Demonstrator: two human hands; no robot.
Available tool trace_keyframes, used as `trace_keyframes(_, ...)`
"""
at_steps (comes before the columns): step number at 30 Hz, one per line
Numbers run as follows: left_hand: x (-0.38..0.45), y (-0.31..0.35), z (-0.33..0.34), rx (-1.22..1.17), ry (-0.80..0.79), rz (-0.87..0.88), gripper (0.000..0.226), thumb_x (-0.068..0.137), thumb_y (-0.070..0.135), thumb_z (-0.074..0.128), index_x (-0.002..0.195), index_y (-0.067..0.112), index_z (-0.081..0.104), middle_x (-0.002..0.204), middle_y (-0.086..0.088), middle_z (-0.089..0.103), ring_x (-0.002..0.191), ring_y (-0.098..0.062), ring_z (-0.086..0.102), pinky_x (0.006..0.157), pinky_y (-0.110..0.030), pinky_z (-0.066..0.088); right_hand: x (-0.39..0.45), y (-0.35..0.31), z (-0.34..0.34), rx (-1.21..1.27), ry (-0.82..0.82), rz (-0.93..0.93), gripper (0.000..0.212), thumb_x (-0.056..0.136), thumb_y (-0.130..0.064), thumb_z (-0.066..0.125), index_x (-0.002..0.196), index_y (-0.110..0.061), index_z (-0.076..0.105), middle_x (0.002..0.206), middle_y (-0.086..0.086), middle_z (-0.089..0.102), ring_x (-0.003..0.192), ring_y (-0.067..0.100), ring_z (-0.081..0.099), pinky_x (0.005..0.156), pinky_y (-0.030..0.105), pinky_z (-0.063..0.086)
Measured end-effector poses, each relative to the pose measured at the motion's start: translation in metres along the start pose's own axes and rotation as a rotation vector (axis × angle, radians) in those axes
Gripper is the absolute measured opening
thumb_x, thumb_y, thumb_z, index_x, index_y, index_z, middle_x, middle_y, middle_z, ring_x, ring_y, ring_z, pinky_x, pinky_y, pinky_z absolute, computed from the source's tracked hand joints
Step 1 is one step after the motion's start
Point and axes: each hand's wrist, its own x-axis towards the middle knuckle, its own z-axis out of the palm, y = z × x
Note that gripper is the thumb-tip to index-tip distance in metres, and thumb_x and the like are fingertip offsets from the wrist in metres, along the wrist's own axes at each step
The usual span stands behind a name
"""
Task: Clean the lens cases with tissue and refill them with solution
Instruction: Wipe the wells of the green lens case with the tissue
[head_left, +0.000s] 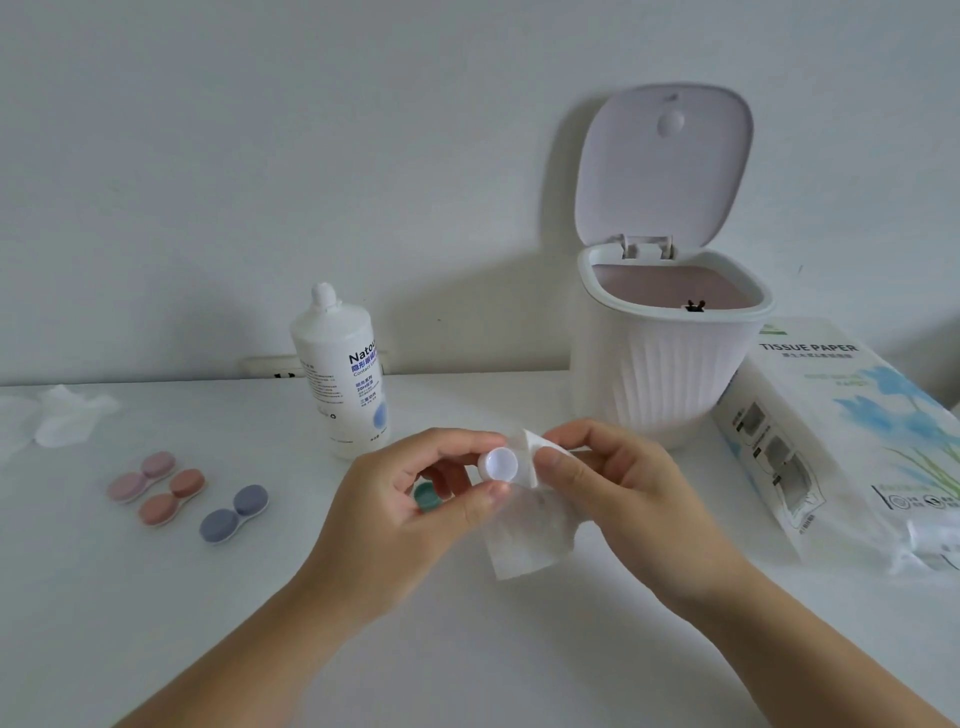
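My left hand (415, 499) holds a white lens case (497, 464) above the table, with one open well facing me. A green cap (428, 496) shows behind my left fingers. My right hand (613, 483) pinches a white tissue (524, 535) right beside the open well; the sheet hangs down toward the table. The solution bottle (340, 374) stands upright behind my left hand with its cap on. Three closed lens cases lie at the left: pink (141, 476), orange (171, 498) and blue-grey (234, 514).
A small white bin (670, 364) with its lid up stands at the back right. A tissue paper pack (841, 441) lies at the right edge. A crumpled tissue (57, 421) sits at the far left. A wall socket (272, 366) is behind the bottle.
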Motion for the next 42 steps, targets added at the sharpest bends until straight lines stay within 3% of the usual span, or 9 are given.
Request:
trace_keyframes(5,0.000,0.001,-0.002,-0.012,-0.007,-0.021,0.025,0.082,0.045,0.072,0.106,0.050,0.073,0.092,0.005,0.073,0.080,-0.012,0.065,0.076,-0.021,0.053,-0.002,-0.001,-0.004,-0.052,-0.090,0.061,0.021,0.086,-0.039,0.069,0.088,-0.018,0.075,0.082,0.005,0.075,0.073,0.016,0.067,0.069,0.029,0.051)
trace_keyframes(10,0.000,0.002,0.001,0.044,-0.033,-0.013,0.026,0.087,0.032,0.071,0.109,0.047,0.072,0.092,0.013,0.073,0.085,-0.009,0.067,0.076,-0.010,0.048,-0.003,-0.002,-0.005,-0.116,-0.173,0.098,0.029,0.085,-0.045,0.069,0.085,-0.017,0.074,0.081,0.019,0.067,0.071,0.018,0.055,0.067,0.035,0.042)
trace_keyframes(13,0.000,0.002,0.003,0.069,0.004,0.014,0.023,0.080,0.029,0.078,0.100,0.039,0.075,0.084,0.013,0.072,0.077,-0.007,0.065,0.072,-0.010,0.047,-0.003,-0.003,-0.006,-0.103,-0.133,0.076,0.025,0.087,-0.040,0.067,0.082,-0.016,0.074,0.072,0.002,0.066,0.066,0.012,0.057,0.062,0.027,0.044)
trace_keyframes(20,-0.003,0.001,0.010,0.136,0.022,0.104,0.027,0.067,0.034,0.088,0.081,0.032,0.065,0.078,0.015,0.064,0.070,-0.009,0.059,0.068,-0.016,0.045,-0.004,0.001,0.000,-0.083,0.002,0.004,0.027,0.088,-0.037,0.064,0.083,-0.013,0.074,0.077,0.017,0.071,0.065,0.015,0.063,0.059,0.026,0.049)
trace_keyframes(25,0.003,0.001,-0.001,0.174,-0.028,0.082,0.021,0.078,0.025,0.078,0.093,0.037,0.071,0.086,0.010,0.068,0.077,-0.013,0.063,0.072,-0.016,0.048,-0.004,0.002,-0.001,-0.142,-0.098,0.062,0.030,0.087,-0.043,0.065,0.083,-0.014,0.073,0.072,0.020,0.062,0.065,0.021,0.053,0.061,0.038,0.043)
trace_keyframes(28,0.004,0.002,-0.004,0.208,-0.106,0.071,0.025,0.084,0.023,0.071,0.105,0.038,0.071,0.090,0.014,0.068,0.083,-0.013,0.063,0.077,-0.012,0.045,-0.008,0.002,0.000,-0.220,-0.195,0.100,0.034,0.086,-0.049,0.064,0.079,-0.017,0.071,0.069,0.009,0.051,0.063,0.019,0.041,0.059,0.037,0.032)
trace_keyframes(31,0.004,0.003,-0.001,0.207,-0.070,0.081,0.023,0.084,0.025,0.072,0.105,0.035,0.072,0.089,0.013,0.068,0.081,-0.013,0.063,0.073,-0.014,0.047,-0.007,0.000,0.001,-0.222,-0.158,0.085,0.034,0.084,-0.050,0.065,0.079,-0.017,0.072,0.068,0.007,0.053,0.063,0.019,0.043,0.059,0.037,0.034)
trace_keyframes(37,-0.005,0.003,0.010,0.134,0.047,0.088,0.027,0.066,0.042,0.085,0.078,0.027,0.066,0.074,0.016,0.064,0.068,-0.011,0.058,0.066,-0.019,0.046,-0.007,0.000,0.003,-0.053,-0.001,0.057,0.028,0.089,-0.034,0.064,0.083,-0.008,0.075,0.075,0.018,0.068,0.067,0.019,0.060,0.063,0.034,0.047)
trace_keyframes(42,-0.004,0.002,0.009,0.130,0.035,0.089,0.022,0.070,0.043,0.080,0.081,0.031,0.066,0.078,0.014,0.064,0.072,-0.011,0.060,0.068,-0.020,0.047,-0.007,0.001,0.006,0.005,0.003,0.110,0.027,0.097,-0.031,0.064,0.084,-0.010,0.076,0.079,0.014,0.072,0.069,0.018,0.065,0.064,0.029,0.051)
